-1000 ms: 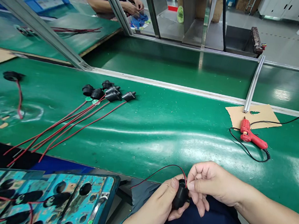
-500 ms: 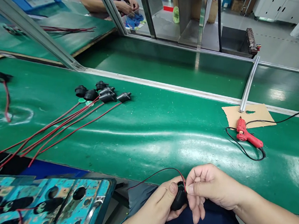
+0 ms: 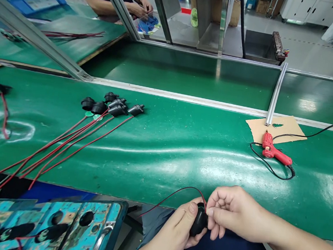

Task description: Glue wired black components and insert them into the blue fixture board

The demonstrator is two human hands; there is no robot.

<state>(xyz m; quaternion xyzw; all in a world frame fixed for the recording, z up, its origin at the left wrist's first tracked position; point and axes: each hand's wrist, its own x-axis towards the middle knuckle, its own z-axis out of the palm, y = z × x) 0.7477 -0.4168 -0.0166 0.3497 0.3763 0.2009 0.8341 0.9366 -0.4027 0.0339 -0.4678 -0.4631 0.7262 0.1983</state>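
Observation:
In my left hand [image 3: 174, 228] is a rounded black plastic housing [image 3: 199, 224], gripped between the thumb and fingers just over my lap. A thin red-and-black wire [image 3: 173, 193] comes out of its top and arcs away to the left. The thumb and index finger of my right hand [image 3: 230, 208] are pinched together where the wire enters the housing; the fingertips hide the exact contact. Farther left on the green bench lies a cluster of black connectors [image 3: 117, 108] with long red wires [image 3: 72, 134] trailing towards the bench edge.
A red glue gun [image 3: 269, 146] lies partly on cardboard [image 3: 294, 127] at the right, its black cord looping around. At lower left stands a worn blue fixture [image 3: 74, 211] holding black parts. Metal frame bars [image 3: 173, 93] run behind the bench. Another person's hands [image 3: 142, 9] work beyond.
The view has shifted very slightly. My right hand's lower fingers have curled in closer to the housing. My left hand keeps its hold on the housing.

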